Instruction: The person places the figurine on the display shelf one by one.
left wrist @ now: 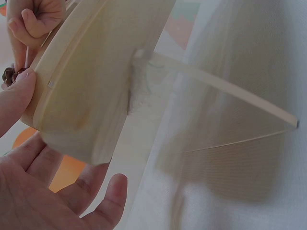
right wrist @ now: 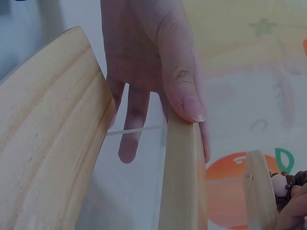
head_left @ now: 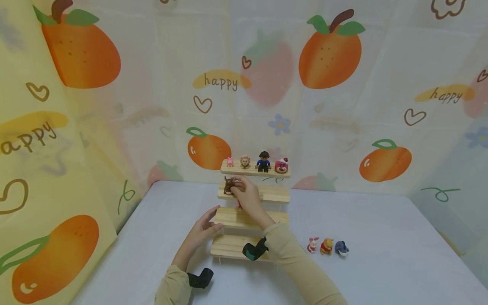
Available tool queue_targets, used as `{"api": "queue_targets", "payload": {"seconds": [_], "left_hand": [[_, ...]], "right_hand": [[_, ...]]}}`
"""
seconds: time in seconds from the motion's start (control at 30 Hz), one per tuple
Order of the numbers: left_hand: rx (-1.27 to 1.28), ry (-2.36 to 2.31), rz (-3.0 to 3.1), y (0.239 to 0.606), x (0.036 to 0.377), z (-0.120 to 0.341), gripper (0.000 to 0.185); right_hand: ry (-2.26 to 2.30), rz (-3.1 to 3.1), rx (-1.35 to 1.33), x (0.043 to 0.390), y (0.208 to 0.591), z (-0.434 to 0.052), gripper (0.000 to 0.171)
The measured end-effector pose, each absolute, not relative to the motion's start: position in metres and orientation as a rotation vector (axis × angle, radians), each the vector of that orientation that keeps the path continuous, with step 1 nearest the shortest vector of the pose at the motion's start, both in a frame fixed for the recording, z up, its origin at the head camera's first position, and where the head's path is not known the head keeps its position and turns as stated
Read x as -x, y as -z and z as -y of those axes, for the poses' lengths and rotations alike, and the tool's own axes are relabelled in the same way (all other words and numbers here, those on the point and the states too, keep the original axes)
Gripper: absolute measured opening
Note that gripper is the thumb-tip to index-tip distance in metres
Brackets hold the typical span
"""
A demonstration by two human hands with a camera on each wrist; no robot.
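Observation:
A four-tier wooden display stand [head_left: 249,246] stands on the table. My right hand [head_left: 249,195] pinches a small dark brown figurine [head_left: 228,187] with pointed ears at the left end of the second board from the top. At the left end of the third board [head_left: 232,216], my left hand [head_left: 198,233] grips the edge. In the right wrist view the left thumb [right wrist: 189,105] lies on that board's edge, and the other fingers spread out beyond it. Part of the brown figurine [right wrist: 280,186] also shows there, partly covered by fingertips.
On the top board stand a pink figurine [head_left: 230,162], a pale round-headed one [head_left: 245,162], a toy person in blue [head_left: 263,162] and a pink bear [head_left: 281,165]. Right of the stand are a piglet [head_left: 312,245], a yellow bear [head_left: 326,246] and a grey-blue donkey [head_left: 342,248].

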State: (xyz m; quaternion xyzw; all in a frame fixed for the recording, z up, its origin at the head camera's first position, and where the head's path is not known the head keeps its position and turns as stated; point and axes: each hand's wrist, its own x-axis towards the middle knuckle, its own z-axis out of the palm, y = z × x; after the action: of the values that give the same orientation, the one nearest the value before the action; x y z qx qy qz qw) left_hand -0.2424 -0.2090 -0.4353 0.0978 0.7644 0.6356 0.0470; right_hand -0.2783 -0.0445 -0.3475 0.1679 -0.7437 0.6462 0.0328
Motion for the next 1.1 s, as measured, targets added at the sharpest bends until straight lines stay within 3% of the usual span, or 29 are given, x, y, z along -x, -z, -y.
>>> {"api": "queue_targets", "payload": {"seconds": [0.5,0.83,1.1], "left_hand": [[-0.306,-1.981,-2.3,0.459,0.254,0.215,0.061],[-0.327,-1.981,-2.315,0.466,0.257,0.216,0.063],[-0.301,-1.971,-2.315,0.464,0.257,0.215,0.063]], "right_hand": [[-2.028,2.277,-0.542,0.283,0.358,0.041,0.033],[-2.117,2.269,-0.498,0.301,0.387,0.039,0.035],[-2.047,2.282,-0.475,0.289,0.374,0.041,0.035]]}}
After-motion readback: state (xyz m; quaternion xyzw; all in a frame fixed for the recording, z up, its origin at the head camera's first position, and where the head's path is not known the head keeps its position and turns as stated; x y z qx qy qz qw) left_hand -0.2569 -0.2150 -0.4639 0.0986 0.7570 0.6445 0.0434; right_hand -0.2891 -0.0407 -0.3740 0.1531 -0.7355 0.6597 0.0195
